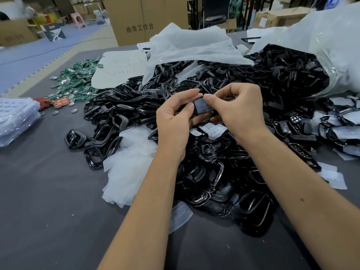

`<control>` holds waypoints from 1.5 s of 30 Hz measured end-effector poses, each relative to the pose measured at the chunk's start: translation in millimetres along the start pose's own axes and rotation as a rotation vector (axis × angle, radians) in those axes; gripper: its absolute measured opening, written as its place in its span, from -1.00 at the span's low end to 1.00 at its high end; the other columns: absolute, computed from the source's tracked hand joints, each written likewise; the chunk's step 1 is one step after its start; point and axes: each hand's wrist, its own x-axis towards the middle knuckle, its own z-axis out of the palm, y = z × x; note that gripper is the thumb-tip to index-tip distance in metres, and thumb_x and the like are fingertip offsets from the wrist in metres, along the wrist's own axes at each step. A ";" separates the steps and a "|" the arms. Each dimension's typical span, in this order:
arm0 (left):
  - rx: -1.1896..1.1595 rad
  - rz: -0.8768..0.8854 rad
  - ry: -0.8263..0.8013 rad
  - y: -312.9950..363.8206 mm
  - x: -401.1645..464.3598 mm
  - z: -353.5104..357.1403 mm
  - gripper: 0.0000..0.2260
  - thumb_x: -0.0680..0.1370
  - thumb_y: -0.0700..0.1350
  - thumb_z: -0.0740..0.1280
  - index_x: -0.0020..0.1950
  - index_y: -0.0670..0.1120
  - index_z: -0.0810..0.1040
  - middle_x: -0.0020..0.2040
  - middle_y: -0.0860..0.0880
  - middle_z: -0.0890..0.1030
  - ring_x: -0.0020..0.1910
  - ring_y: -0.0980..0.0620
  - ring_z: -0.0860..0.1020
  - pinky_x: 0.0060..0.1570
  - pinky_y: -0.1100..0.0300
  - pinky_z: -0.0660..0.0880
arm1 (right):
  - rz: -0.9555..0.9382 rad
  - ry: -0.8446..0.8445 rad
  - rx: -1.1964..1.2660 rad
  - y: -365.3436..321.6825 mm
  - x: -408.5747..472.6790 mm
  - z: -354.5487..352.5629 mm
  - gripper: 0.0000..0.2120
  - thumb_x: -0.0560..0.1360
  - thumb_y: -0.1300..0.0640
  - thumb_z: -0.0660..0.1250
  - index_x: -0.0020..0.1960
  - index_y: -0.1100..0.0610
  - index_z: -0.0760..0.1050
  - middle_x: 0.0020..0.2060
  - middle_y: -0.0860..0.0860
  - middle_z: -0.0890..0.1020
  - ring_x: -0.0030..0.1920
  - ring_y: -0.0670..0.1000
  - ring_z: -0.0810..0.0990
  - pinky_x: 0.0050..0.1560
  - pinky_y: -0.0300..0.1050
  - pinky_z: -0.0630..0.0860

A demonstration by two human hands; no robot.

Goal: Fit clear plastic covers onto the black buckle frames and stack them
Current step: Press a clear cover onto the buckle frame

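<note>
My left hand [174, 118] and my right hand [236, 106] meet above the table, both pinching one black buckle frame [202, 108] with a clear plastic cover lying in its opening. My right thumb presses on the cover's top edge; my left thumb and forefinger grip the frame's left side. Beneath my hands spreads a big heap of loose black frames [214, 172]. A pile of clear covers [128, 162] lies left of my left forearm, and a single cover [180, 216] lies near the front. Covered frames [339, 123] lie in a group at the right.
A dark grey table [48, 201] carries everything. Two open plastic bags [194, 47] spill black parts at the back. Green circuit boards [78, 80] lie at the back left, stacked clear blister trays [15, 117] at the left edge. A cardboard box [144, 18] stands behind.
</note>
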 end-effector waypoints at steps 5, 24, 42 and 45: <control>0.033 0.012 0.031 -1.7 -0.7 1.4 -0.80 0.59 -0.37 0.35 0.14 -0.19 0.68 0.07 -0.18 0.72 0.10 -0.16 0.70 0.06 -0.14 0.67 | -0.032 0.028 -0.052 3.2 1.6 1.1 -0.81 0.42 0.07 0.61 -0.26 0.09 0.65 -0.33 0.07 0.71 -0.29 0.14 0.74 -0.20 0.15 0.71; 0.100 -0.007 0.100 -3.9 -1.8 3.1 -0.87 0.55 -0.41 0.43 0.05 -0.27 0.69 -0.08 -0.19 0.73 -0.15 -0.02 0.74 -0.15 0.21 0.63 | -0.030 -0.050 0.041 5.1 0.7 -0.9 -0.74 0.36 0.16 0.66 -0.23 0.15 0.56 -0.26 0.15 0.69 -0.24 0.24 0.73 -0.24 0.20 0.71; 0.116 0.011 0.078 -5.0 -1.4 4.2 -0.86 0.58 -0.37 0.40 0.04 -0.19 0.71 -0.11 -0.10 0.74 -0.17 0.00 0.72 -0.15 0.23 0.63 | 0.314 -0.270 0.335 7.7 6.1 -12.0 -0.87 0.45 0.21 0.59 -0.21 0.13 0.65 -0.33 0.01 0.67 -0.40 -0.07 0.58 -0.45 -0.27 0.48; 0.134 0.042 0.073 -4.4 -2.1 4.6 -0.89 0.54 -0.35 0.47 0.01 -0.17 0.69 -0.10 -0.13 0.74 -0.11 -0.08 0.74 -0.13 0.19 0.65 | 0.286 -0.259 0.301 7.9 6.7 -12.2 -0.87 0.43 0.19 0.61 -0.17 0.19 0.67 -0.34 0.03 0.68 -0.43 -0.08 0.57 -0.46 -0.27 0.47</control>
